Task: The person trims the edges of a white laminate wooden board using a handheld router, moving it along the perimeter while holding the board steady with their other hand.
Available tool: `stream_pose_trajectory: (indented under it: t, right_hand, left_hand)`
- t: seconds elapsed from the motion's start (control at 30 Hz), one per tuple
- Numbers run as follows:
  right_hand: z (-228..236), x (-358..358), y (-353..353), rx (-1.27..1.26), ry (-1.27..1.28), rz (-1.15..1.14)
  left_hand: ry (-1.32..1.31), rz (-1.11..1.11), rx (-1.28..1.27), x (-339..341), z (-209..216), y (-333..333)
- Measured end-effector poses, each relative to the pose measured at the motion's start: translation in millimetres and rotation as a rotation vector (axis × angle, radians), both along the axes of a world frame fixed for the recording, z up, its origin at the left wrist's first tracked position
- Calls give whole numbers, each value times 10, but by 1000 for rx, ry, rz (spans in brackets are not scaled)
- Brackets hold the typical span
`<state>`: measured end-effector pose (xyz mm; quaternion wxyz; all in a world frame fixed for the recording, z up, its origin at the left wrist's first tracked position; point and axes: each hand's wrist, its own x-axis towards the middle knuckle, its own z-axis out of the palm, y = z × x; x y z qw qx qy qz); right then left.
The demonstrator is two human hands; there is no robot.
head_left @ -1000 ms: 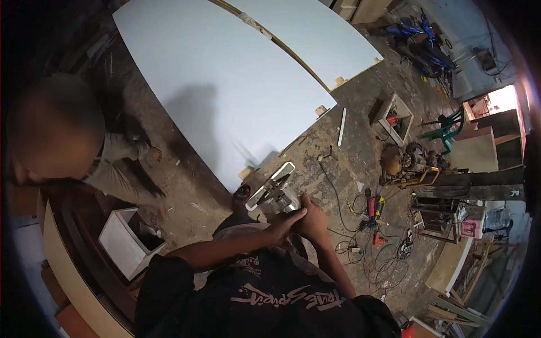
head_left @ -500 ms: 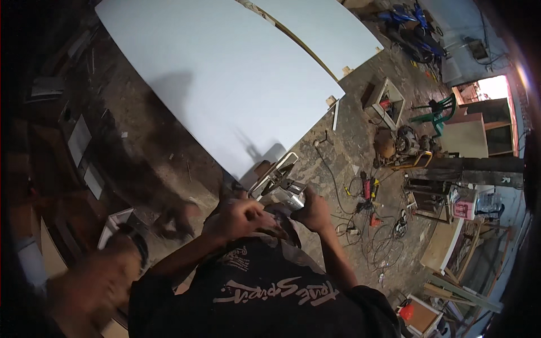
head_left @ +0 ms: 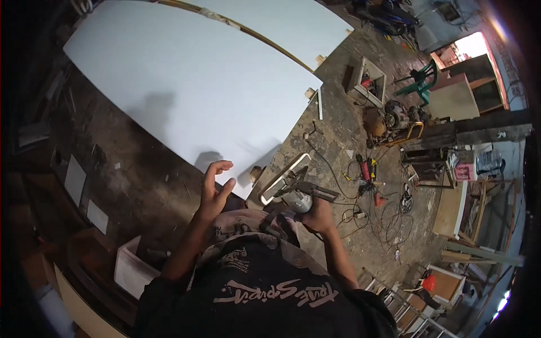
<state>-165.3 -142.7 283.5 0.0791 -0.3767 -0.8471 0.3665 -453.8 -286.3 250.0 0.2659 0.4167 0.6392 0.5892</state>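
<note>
Right grip [head_left: 319, 216] is wrapped round the power tool [head_left: 298, 200], which sits ahead and left of it. Its long base slants lower left to upper right, near the white panel [head_left: 214, 84]'s edge; can't tell if they touch. Left grip [head_left: 213, 194]'s loosely open, holding nothing, farther from the tool.

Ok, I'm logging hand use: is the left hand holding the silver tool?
No, the left hand is empty; the right hand holds the silver tool.
</note>
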Motion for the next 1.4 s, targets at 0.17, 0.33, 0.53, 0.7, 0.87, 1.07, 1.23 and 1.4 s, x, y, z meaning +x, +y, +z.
stream_pose_trajectory:
  t: [0.17, 0.33, 0.53, 0.7, 0.87, 1.07, 1.23, 1.4]
  right_hand:
    - [-132, 299, -62, -102, -76, -109]
    - [-302, 320, -184, -776, 346, -296]
    - [-466, 276, -65, -902, 286, -339]
    - [-344, 105, 20, -814, 281, -295]
    - [-329, 36, 97, -479, 113, -48]
    - [-113, -364, 161, -93, -332, 122]
    - [44, -640, 114, 0, -388, 170]
    - [158, -789, 80, -80, -435, 99]
  left_hand:
    - [156, -102, 48, 112, 45, 70]
    - [281, 150, -24, -131, -401, 226]
    - [439, 215, -29, -253, -556, 389]
    - [603, 300, 45, -248, -653, 401]
    - [546, 312, 77, -211, -653, 403]
    - [561, 278, 30, -212, -665, 371]
    - [601, 272, 32, -243, -646, 339]
    - [581, 266, 16, -229, -635, 346]
